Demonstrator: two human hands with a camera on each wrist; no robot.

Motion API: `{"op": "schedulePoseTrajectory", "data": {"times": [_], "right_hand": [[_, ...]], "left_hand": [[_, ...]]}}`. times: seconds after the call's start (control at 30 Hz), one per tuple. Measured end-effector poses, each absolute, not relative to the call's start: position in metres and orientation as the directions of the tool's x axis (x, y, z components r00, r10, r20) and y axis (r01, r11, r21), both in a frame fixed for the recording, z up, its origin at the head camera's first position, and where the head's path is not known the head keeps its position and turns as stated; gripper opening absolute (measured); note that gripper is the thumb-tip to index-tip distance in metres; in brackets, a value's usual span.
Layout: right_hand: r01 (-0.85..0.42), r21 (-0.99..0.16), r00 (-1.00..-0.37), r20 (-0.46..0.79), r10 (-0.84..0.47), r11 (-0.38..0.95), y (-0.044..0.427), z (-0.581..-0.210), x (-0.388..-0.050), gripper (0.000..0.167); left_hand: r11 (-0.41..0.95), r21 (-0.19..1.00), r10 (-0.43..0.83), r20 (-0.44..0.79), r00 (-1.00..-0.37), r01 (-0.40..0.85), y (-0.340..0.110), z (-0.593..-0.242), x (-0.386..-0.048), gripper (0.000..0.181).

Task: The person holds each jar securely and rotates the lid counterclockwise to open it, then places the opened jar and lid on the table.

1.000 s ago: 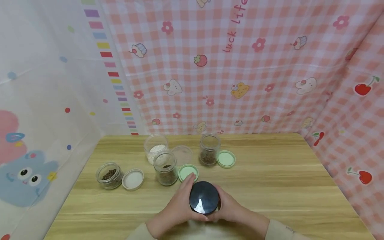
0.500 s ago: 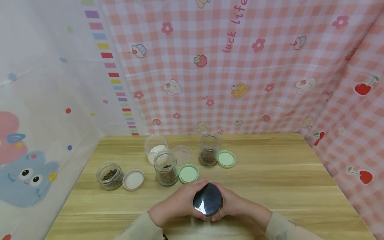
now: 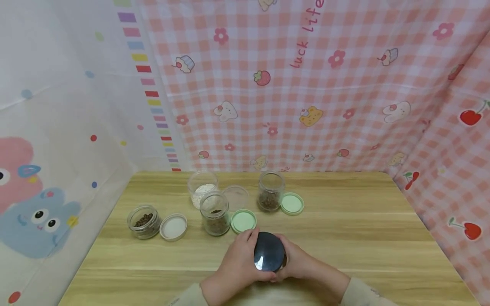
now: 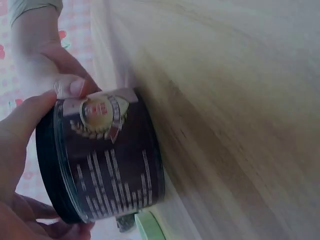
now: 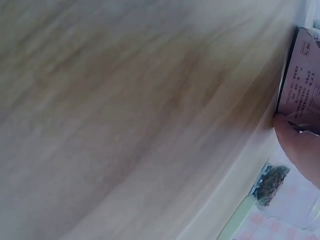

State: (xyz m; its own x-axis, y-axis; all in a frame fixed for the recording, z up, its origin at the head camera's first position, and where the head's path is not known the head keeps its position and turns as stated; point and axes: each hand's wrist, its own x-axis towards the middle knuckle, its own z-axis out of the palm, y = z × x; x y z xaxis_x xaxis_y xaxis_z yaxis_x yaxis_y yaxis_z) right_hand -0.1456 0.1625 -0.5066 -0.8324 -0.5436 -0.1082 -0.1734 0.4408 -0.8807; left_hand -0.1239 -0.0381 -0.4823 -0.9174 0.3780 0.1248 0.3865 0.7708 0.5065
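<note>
A jar with a glossy black lid (image 3: 269, 251) stands on the table near its front, between both hands. Its label (image 4: 112, 160) is dark brown with a crest and pale printed lines. My left hand (image 3: 241, 260) grips the lid, fingers along the far side and thumb at the near side. Lower down, my right hand (image 3: 300, 260) holds the jar's body from the right. Part of the jar's printed pinkish side (image 5: 302, 82) shows beside a right-hand finger (image 5: 300, 145) in the right wrist view. The jar's contents are hidden.
Behind the hands stand lidless jars: a short one (image 3: 144, 222) with brown pieces, one with white contents (image 3: 203, 189), and two with dark contents (image 3: 215, 213) (image 3: 271, 191). Flat on the table lie a white lid (image 3: 174, 227), a clear lid (image 3: 235, 198) and green lids (image 3: 243, 221) (image 3: 292, 204).
My left hand has turned about the lid and shifted its fingers, lying farther round it half a second ago than now. The right hand has kept hold of the jar. The head view has shifted slightly.
</note>
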Motion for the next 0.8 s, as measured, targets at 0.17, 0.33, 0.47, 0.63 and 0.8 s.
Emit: {"op": "schedulePoseTrajectory", "data": {"times": [0.17,0.33,0.47,0.63,0.8], "right_hand": [[-0.188,-0.877,-0.845,-0.085,-0.528,0.441,0.161,-0.509,-0.144,0.098],[-0.204,-0.861,-0.852,-0.079,-0.518,0.466,0.161,-0.511,-0.145,0.098],[-0.189,-0.864,-0.848,-0.097,-0.522,0.467,0.161,-0.512,-0.147,0.100],[-0.170,-0.881,-0.837,-0.107,-0.537,0.442,0.161,-0.513,-0.150,0.102],[-0.188,-0.884,-0.844,-0.078,-0.530,0.428,0.161,-0.510,-0.146,0.099]], "left_hand": [[0.802,0.478,0.341,0.128,-0.931,0.360,-0.035,-0.486,-0.125,0.120],[0.742,0.513,0.433,0.124,-0.893,0.431,-0.039,-0.487,-0.132,0.124],[0.629,0.596,0.580,0.069,-0.812,0.500,-0.047,-0.481,-0.141,0.115],[0.560,0.696,0.663,-0.051,-0.747,0.449,-0.057,-0.472,-0.147,0.109],[0.583,0.668,0.646,-0.035,-0.763,0.463,-0.057,-0.471,-0.147,0.107]]}}
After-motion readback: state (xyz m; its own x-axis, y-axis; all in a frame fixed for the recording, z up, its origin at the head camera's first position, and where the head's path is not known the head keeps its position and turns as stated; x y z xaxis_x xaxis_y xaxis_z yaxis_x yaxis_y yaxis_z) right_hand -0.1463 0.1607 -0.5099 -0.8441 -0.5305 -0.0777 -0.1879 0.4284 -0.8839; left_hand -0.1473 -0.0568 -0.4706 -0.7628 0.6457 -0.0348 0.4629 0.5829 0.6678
